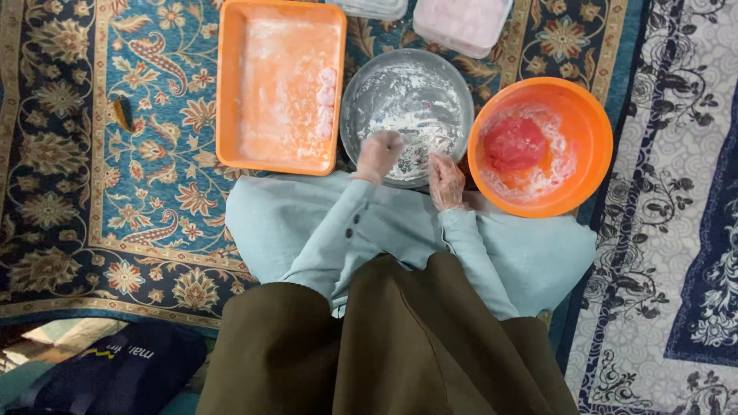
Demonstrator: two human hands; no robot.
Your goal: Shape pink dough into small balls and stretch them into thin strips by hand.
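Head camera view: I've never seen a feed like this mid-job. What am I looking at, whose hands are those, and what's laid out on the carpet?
There is no machine here. One camera on a person's head looks straight down at them sitting on a patterned carpet. Their two gloved hands work over a round metal pan dusted with white powder. The left hand looks curled at the pan's near edge; the right hand rests at its rim. What they hold, if anything, is unclear. Left of the pan lies an orange rectangular tray with powder and a row of pale pink pieces. To the right, an orange bowl holds a red dough lump.
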